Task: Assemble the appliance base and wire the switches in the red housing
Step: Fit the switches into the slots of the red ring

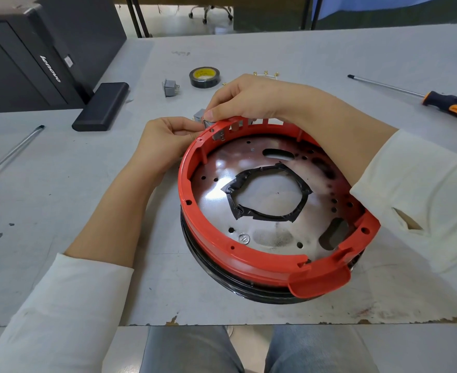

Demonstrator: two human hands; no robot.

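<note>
Head view: both hands (165,141) (244,99) pinch grey boxy switch (199,115) at glossy red ring housing (238,261).

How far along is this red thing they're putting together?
Done: round red plastic housing sits on the shiny metal base plate. In hand: both hands, left hand and right hand, fit a small grey switch at its far rim. Left: a second grey switch lies loose; no wires visible.

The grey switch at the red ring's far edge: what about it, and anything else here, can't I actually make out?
Head view only:
- Grey switch: mostly covered by right hand and left hand; seating in red housing unclear.
- Brass terminals: partly behind the right hand, too small to count.
- Screwdriver: handle cut off by right edge.
- Tape roll: label unreadable.
</note>
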